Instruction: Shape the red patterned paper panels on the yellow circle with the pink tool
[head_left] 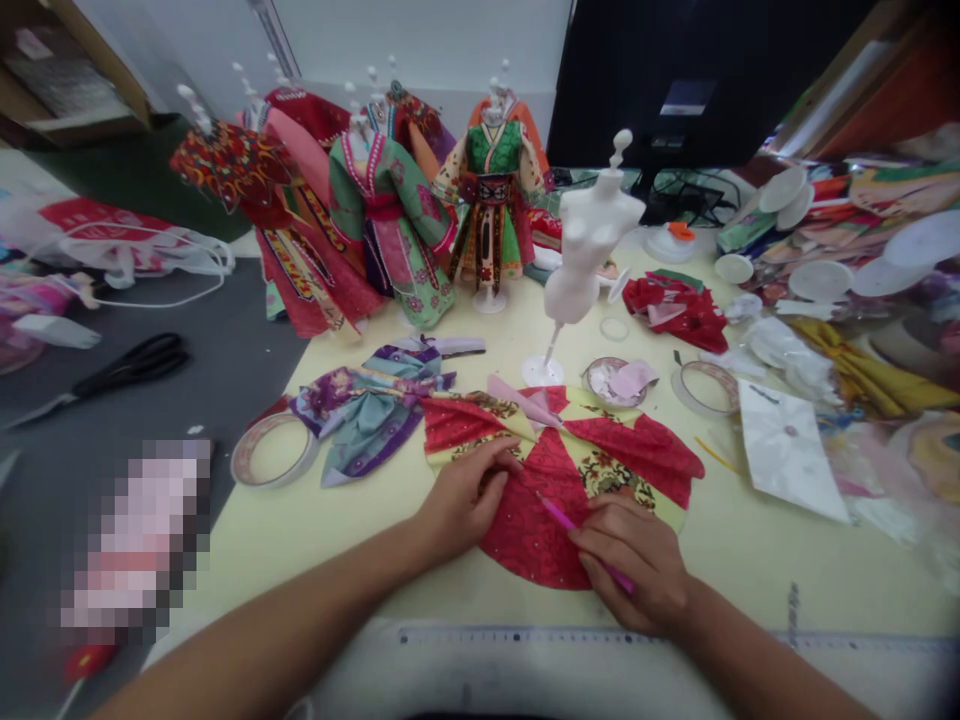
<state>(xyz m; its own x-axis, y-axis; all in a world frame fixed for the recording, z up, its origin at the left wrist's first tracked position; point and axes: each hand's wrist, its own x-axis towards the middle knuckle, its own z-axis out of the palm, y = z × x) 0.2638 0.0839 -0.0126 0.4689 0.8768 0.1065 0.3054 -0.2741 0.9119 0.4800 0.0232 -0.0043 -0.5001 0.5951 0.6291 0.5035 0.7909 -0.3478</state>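
Over the red front panel of a patchwork doll skirt (536, 545), a pink pen (559, 514) slants, tip toward ten o'clock, tail toward four. The right grip (630, 555) is closed around its barrel; whether the tip touches cloth cannot be told. At nine o'clock, just beside the tip, the left grip (469, 490) rests on the skirt, fingers bent; whether they pinch fabric is unclear. On the counter (300, 525), a long ruler (517, 637) lies at six, a white doll dress form (589, 240) stands at twelve.
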